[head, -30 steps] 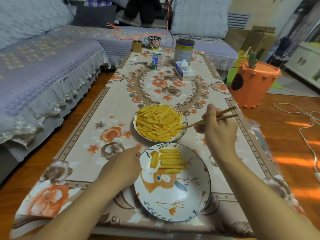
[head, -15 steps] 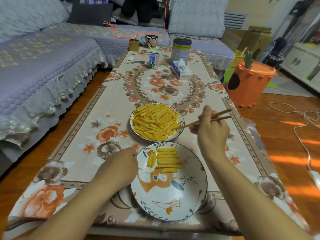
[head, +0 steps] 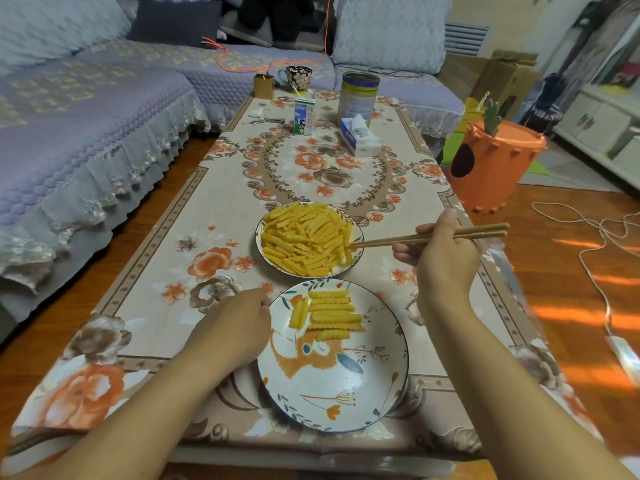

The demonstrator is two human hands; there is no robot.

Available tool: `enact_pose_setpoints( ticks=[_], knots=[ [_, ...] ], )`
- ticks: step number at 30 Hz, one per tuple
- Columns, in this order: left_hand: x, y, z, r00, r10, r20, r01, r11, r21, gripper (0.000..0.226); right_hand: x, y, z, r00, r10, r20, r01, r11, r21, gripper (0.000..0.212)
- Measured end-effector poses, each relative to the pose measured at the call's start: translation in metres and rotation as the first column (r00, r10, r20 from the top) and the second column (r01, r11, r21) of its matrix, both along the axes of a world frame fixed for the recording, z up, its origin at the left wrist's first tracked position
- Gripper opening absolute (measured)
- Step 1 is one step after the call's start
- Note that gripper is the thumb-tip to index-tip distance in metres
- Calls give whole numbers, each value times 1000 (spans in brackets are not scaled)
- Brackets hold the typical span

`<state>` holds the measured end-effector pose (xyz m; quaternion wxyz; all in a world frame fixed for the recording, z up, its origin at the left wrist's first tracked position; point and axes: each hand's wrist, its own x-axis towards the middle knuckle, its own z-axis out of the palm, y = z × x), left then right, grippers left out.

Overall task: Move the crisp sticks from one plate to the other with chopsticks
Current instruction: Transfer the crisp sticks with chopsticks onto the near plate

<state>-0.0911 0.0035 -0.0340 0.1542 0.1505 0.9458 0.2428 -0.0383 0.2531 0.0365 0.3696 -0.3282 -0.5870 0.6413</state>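
The left hand [head: 239, 327] rests curled against the near plate [head: 367, 393], which holds a few crisp sticks [head: 329, 315]. The right hand [head: 446, 254] pinches chopsticks [head: 398, 240], tips in the heaped far plate [head: 356, 261].

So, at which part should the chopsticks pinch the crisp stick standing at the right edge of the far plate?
Probably mid-length on the crisp stick, chopsticks coming from the right: it lies roughly crosswise to them at the far plate's open right edge.
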Motion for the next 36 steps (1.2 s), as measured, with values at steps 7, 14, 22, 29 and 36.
enact_pose_setpoints(
  ticks=[7,14,22,29,36],
  knots=[
    [-1,0,-2,1000,-2,-10,2,1000,16,30,9,-2,5,992,128,-4,-127,991,41,49],
    [1,1,-1,1000,10,-12,-10,1000,26,29,0,-12,-11,977,208,45,-211,970,116,45],
    [-1,1,-1,1000,-2,-19,2,1000,18,30,-1,-9,-13,968,242,68,-249,960,125,46],
    [-3,0,-3,999,6,-44,-7,1000,-14,31,27,2,30,925,378,-39,-373,923,97,48],
    [-2,0,-4,999,0,-44,-1,1000,-9,31,73,-23,44,704,578,413,-711,575,406,49]
  ],
)
